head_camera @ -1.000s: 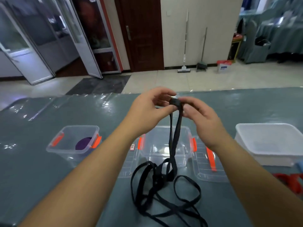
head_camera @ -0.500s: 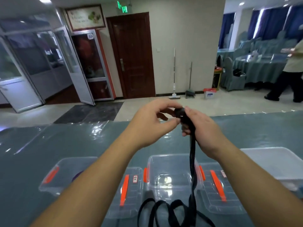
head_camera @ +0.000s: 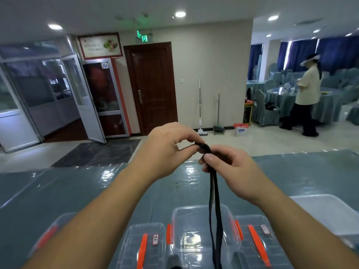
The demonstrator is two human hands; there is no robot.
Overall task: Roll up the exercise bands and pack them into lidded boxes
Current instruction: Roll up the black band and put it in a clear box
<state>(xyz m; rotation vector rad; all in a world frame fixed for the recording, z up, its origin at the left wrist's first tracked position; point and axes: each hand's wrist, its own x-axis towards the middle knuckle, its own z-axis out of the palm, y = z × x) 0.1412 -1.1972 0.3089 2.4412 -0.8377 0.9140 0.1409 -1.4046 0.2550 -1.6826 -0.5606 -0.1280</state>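
Two hands work above the desk [head_camera: 58, 191] in the head view: the left hand [head_camera: 167, 150] and right hand [head_camera: 231, 171] have risen since a second ago, fingers clamped on a small tight coil of the black exercise band [head_camera: 214, 210]. More band has been lifted off the desk, so rolling looks under way. Its flat, matte, elastic tail hangs over the clear open box [head_camera: 200, 230], glossy lids [head_camera: 258, 241] alongside near the desk's front edge.
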